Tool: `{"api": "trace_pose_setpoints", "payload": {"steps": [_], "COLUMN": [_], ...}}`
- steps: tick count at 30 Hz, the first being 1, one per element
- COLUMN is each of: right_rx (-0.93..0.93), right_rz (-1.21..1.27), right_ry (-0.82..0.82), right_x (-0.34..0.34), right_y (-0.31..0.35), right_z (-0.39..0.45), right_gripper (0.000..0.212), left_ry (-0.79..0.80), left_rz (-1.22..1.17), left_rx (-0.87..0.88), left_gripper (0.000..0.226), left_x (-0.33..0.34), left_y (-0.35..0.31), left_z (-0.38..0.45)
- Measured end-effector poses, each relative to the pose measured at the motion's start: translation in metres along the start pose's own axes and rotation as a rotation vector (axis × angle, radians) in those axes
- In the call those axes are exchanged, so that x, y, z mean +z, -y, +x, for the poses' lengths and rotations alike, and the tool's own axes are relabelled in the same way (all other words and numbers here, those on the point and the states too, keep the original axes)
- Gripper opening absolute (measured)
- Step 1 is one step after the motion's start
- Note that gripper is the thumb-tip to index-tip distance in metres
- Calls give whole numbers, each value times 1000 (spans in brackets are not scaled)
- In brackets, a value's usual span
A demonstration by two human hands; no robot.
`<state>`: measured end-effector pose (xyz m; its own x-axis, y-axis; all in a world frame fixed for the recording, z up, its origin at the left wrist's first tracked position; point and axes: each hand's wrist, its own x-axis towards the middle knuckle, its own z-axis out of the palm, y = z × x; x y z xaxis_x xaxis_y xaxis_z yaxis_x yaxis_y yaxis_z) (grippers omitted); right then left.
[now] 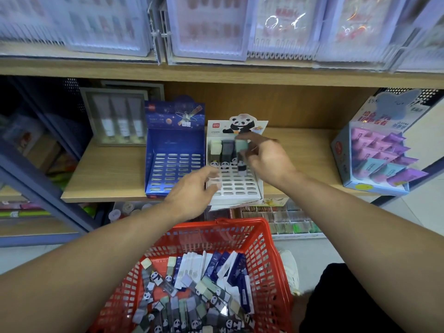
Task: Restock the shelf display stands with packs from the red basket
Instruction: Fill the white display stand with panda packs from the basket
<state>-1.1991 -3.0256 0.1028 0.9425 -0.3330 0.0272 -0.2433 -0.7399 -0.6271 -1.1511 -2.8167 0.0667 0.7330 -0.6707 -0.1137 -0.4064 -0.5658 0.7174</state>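
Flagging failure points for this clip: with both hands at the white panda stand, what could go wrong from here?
1. The right hand works a pack into the back row of the panda stand; the upright packs beside it could get knocked over.
2. The stand's front edge appears to overhang the shelf, so pressure from the left hand might tip it toward the red basket.

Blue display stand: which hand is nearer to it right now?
Left. The left hand hovers at the blue display stand's front right corner; the right hand is over the panda stand beside it.
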Motion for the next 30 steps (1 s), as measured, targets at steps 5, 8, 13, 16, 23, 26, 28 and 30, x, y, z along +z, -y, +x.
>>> {"api": "trace_pose_setpoints", "payload": {"steps": [5, 8, 13, 16, 23, 26, 28, 30], "right_rx": [45, 12, -23, -37, 2, 15, 43, 45], "right_rz": [-32, -26, -2, 40, -58, -268, -379, -518], "right_ry": [-152, -161, -183, -167, -189, -155, -107, -63], "right_x": [8, 12, 17, 14, 9, 4, 3, 5], "right_y": [-14, -16, -17, -15, -14, -11, -8, -4], "right_z": [9, 10, 12, 13, 16, 17, 18, 17], "right_gripper": [35, 38, 45, 40, 22, 18, 22, 43], "left_ry": [255, 351, 370, 365, 346, 349, 350, 352], "left_rz": [357, 437, 362, 352, 303, 306, 301, 295], "left_rx": [147, 143, 92, 91, 66, 63, 56, 50], "left_gripper": [65, 68, 68, 67, 61, 60, 60, 59], "left_x": [12, 14, 12, 11, 11, 11, 11, 10], "left_y": [5, 6, 4, 4, 3, 3, 4, 4], "left_z": [-4, -5, -4, -5, -4, -5, -5, -5]}}
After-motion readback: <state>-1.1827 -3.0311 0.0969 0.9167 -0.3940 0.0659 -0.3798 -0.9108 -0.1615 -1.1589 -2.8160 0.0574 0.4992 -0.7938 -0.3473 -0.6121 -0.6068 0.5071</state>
